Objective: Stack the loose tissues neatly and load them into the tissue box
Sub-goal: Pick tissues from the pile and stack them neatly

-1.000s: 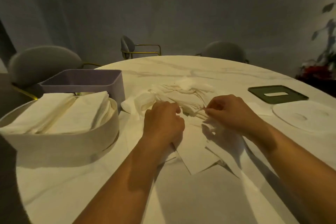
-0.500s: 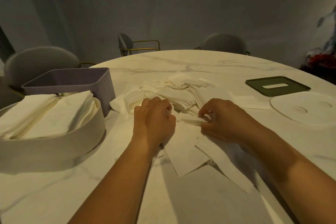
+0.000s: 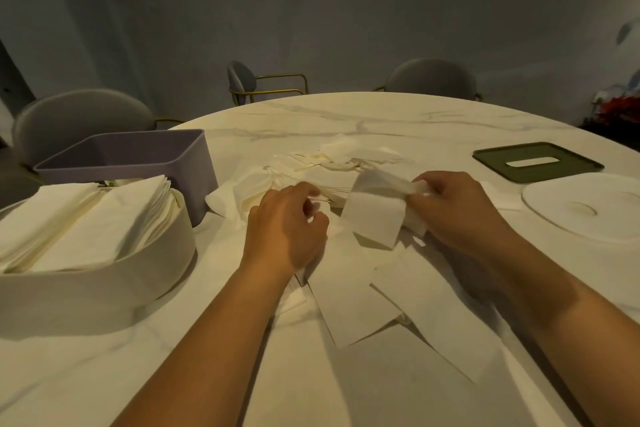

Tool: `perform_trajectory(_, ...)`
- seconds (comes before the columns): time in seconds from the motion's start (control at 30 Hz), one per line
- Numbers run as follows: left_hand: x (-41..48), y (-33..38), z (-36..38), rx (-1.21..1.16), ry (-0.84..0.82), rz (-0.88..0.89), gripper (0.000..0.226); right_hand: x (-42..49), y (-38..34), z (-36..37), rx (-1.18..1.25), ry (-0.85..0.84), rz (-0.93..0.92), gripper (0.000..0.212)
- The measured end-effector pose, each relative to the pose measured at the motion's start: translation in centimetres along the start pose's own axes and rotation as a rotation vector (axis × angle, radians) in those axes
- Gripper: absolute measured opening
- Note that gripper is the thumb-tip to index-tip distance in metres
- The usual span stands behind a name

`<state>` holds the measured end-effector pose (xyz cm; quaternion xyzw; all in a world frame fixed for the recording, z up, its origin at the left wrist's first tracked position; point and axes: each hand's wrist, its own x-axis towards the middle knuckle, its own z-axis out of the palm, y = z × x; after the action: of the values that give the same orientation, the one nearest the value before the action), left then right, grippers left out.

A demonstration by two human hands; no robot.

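Right hand (image 3: 457, 215) pinches one tissue (image 3: 375, 218) by its top edge, raised over the loose tissues (image 3: 311, 163) on the surface (image 3: 381, 114). Left hand (image 3: 285, 232) is curled just left of that tissue; any grip cannot be told. The loose tissues lie right of the white tissue box (image 3: 104, 281).

Blurred at the fingertips of the left hand (image 3: 287, 232), just left of the grip; cannot tell whether pinching anything. Partly covered at the grip itself by the held tissue (image 3: 375, 215): fingertips of the right hand (image 3: 457, 208). Buried under both hands and forearms, below the grip: much of the loose tissues (image 3: 363, 291). Cut off by the frame far left of the grip: white oval box (image 3: 104, 281). Clipped far right of the grip: round white lid (image 3: 581, 215). Blurred and clipped beyond that: red thing (image 3: 620, 107), not identifiable.
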<state>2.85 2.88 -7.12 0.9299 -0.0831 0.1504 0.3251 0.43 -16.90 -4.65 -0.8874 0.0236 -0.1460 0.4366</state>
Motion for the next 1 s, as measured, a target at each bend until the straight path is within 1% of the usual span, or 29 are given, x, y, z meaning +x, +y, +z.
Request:
perform_trajectory(0.07,0.1,0.0,-0.1,-0.132,0.003,-0.046,0.045,0.1,0.0,-0.4,0.282,0.006,0.154,0.013)
perform_trajectory(0.13,0.2,0.0,-0.1,-0.230,0.025,-0.077,0.047,0.3,0.4,-0.8,0.462,0.041,0.259,0.012)
perform_trajectory(0.23,0.2,0.0,0.0,-0.328,0.070,-0.045,0.036,0.7,0.8,-1.2,0.632,0.076,0.335,0.007)
perform_trajectory(0.3,0.1,0.3,0.1,-0.361,0.117,0.023,0.025,0.9,0.8,-1.3,0.758,0.107,0.461,0.009)
perform_trajectory(0.37,0.0,0.9,0.3,-0.355,0.190,0.101,0.021,1.1,0.7,-1.2,0.843,0.090,0.543,0.008)
perform_trajectory(0.4,-0.2,1.3,0.2,-0.364,0.223,0.134,0.021,1.1,0.6,-1.0,0.869,0.072,0.550,0.008)
perform_trajectory(0.47,-0.6,2.4,0.1,-0.435,0.239,0.185,0.019,0.9,0.3,-0.9,0.917,0.028,0.526,0.009)
perform_trajectory(0.53,-1.2,3.4,0.2,-0.486,0.210,0.256,0.014,0.5,-0.3,-0.6,0.948,-0.045,0.486,0.011)
perform_trajectory(0.63,-1.6,3.8,0.6,-0.398,0.162,0.328,0.022,-0.2,-1.0,0.0,0.899,-0.134,0.430,0.015)
perform_trajectory(0.73,-1.4,3.5,1.0,-0.319,0.135,0.323,0.034,-0.8,-1.6,0.1,0.822,-0.194,0.325,0.023)
perform_trajectory(0.8,-1.5,3.7,0.9,-0.407,0.074,0.260,0.036,-1.1,-2.2,0.0,0.806,-0.214,0.241,0.022)
perform_trajectory(0.87,-1.8,4.4,0.5,-0.608,-0.011,0.184,0.034,-1.6,-2.8,0.0,0.708,-0.232,0.124,0.018)
perform_trajectory(0.9,-2.0,5.0,0.3,-0.712,-0.039,0.129,0.037,-1.8,-3.0,0.0,0.645,-0.233,0.054,0.014)
perform_trajectory(0.97,-2.2,5.7,-0.1,-0.905,-0.091,-0.048,0.047,-2.2,-3.2,0.4,0.558,-0.222,-0.065,0.020)
perform_trajectory(1.0,-2.2,5.9,-0.2,-1.012,-0.129,-0.156,0.048,-2.3,-3.3,0.5,0.532,-0.212,-0.108,0.023)
